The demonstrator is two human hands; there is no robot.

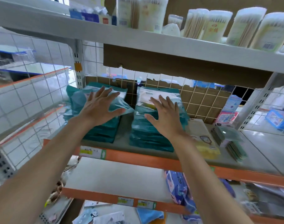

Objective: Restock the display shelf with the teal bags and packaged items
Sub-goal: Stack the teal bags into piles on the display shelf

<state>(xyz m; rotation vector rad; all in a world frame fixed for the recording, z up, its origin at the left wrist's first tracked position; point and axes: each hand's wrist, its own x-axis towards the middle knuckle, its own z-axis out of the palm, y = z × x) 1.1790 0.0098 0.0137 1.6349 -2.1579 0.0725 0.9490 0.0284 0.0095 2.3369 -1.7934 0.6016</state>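
Observation:
Two stacks of teal bags stand side by side on the middle shelf (122,147). My left hand (99,107) lies flat, fingers spread, on top of the left stack (104,131). Over the right stack (147,135) my right hand (165,117) is spread flat, touching its top bag. Neither hand grips anything. The top bag of the left stack is tilted and sticks out toward the right stack.
Yellow packaged items (204,141) and small green packets (231,143) lie right of the stacks. A wire grid and cardboard (202,101) back the shelf. Cotton swab packs (244,28) fill the shelf above. A blue wipes pack (180,188) sits on the lower shelf.

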